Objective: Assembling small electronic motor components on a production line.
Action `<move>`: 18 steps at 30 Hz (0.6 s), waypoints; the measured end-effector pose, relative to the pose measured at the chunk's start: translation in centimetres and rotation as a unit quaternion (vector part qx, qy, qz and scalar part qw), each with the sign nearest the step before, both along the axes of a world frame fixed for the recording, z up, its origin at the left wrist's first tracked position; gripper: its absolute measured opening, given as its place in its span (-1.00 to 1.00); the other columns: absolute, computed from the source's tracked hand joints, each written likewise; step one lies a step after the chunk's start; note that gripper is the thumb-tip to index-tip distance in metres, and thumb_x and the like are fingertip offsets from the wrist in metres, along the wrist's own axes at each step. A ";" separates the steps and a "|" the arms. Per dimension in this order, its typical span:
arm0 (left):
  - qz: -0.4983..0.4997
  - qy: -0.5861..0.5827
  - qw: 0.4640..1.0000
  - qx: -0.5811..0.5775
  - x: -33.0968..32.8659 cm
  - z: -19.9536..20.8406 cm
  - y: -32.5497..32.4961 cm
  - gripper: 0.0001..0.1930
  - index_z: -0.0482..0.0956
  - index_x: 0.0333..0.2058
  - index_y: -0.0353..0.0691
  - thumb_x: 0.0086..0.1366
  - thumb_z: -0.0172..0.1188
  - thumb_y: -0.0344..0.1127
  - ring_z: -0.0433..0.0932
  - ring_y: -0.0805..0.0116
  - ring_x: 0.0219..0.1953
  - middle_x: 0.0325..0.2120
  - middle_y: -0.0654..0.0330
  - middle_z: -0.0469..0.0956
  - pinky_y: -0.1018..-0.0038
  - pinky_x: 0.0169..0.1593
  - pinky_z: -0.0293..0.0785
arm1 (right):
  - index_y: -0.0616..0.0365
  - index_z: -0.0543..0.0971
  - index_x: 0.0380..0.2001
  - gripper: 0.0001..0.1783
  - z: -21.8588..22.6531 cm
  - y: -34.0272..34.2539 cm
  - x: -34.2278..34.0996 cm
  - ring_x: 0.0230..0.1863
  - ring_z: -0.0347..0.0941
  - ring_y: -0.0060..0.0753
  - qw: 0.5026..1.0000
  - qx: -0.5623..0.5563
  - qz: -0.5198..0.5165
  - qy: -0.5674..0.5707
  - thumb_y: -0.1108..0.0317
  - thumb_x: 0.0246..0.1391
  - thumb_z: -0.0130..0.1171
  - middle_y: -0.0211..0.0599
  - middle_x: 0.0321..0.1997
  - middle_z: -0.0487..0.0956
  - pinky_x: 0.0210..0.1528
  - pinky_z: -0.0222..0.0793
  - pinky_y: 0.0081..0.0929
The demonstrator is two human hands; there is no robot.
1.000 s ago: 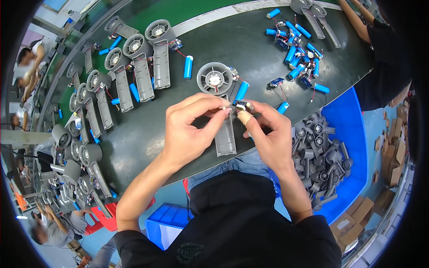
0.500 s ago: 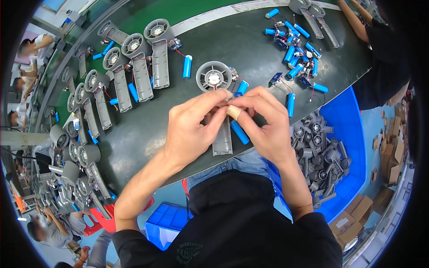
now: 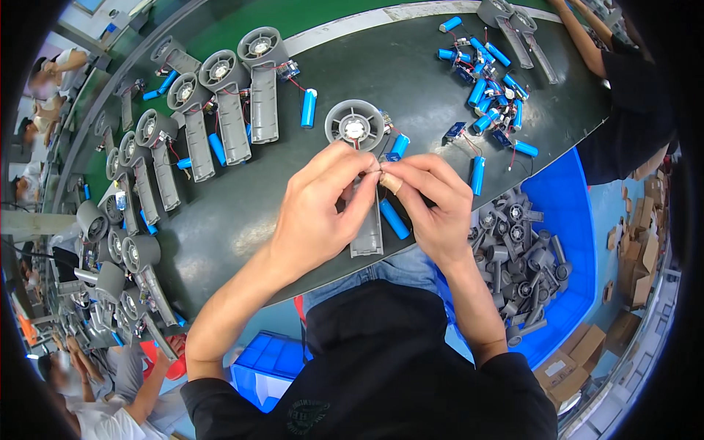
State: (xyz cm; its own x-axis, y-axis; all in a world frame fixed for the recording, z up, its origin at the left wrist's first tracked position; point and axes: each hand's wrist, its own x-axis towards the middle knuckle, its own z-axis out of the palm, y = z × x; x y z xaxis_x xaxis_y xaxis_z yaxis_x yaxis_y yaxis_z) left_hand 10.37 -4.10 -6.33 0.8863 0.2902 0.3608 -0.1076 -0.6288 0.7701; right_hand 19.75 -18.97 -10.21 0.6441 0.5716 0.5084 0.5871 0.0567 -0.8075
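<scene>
Directly in front of me on the dark table lies a grey handheld fan housing, its round fan head (image 3: 354,129) at the far end and its open trough-shaped handle (image 3: 367,239) pointing toward me. Over the handle's upper part, my left hand (image 3: 317,199) and my right hand (image 3: 438,204) meet fingertip to fingertip. Both pinch something too small to make out; thin wires run close by. A bandage-like wrap covers my right thumb tip. Beside the handle rest a blue cylindrical battery (image 3: 394,219) and a second blue battery (image 3: 400,144) with a small circuit board, partly behind my right fingers.
Several grey fan housings (image 3: 232,128) with wired batteries stand in rows to the left. A pile of blue batteries with boards (image 3: 484,92) lies at the far right. A blue bin (image 3: 579,249) of grey housings sits below the table's right edge. A co-worker's arm (image 3: 583,37) reaches in beyond.
My hands have shifted slightly, and my fingertips stay pinched together over the handle. At the lower left, another person has leaned further into view.
</scene>
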 end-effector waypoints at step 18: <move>-0.006 -0.037 0.995 0.088 0.1 -1.2 0.0 -0.76 0.53 -0.25 -0.33 0.09 0.30 -0.63 0.56 0.15 -0.46 -0.38 0.10 0.48 0.34 -0.41 0.47 | 0.21 0.65 -0.02 -0.64 0.5 -1.6 0.6 -0.26 0.51 -0.62 0.988 -0.065 -0.027 0.136 0.62 0.07 0.24 -0.29 -0.05 0.61 -0.26 0.41 -0.63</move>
State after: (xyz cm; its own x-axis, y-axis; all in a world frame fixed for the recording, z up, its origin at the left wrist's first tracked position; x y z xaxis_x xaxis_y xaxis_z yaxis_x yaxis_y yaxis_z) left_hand 10.50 -4.11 -7.51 0.8579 0.2072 0.4701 -0.1680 -0.7515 0.6379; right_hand 20.38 -20.59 -9.74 0.7774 0.5824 0.2375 0.3475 -0.0829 -0.9340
